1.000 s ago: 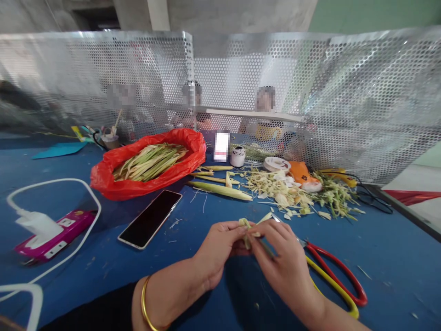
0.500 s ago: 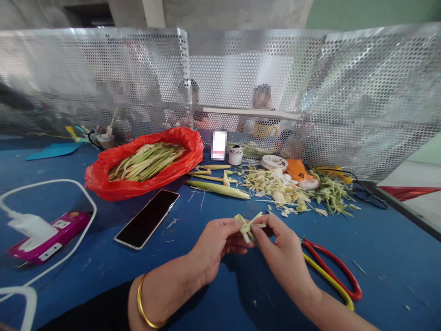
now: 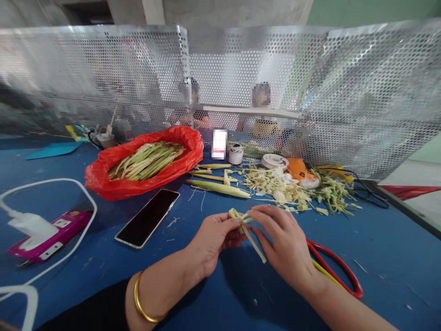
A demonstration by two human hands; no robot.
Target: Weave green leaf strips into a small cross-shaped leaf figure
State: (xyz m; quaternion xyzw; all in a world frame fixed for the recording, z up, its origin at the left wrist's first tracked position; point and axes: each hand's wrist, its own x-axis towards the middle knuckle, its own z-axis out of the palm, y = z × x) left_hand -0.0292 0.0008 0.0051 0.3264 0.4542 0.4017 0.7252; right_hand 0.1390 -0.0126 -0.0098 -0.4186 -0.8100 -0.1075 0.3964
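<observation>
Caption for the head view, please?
Over the blue table, the left hand and right hand pinch a pale leaf strip; scissors by the right hand, phone and red bag beyond.

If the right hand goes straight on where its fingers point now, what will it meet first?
Probably the pale leaf strip, which the right hand seems to hold; the left hand lies just beyond.
</observation>
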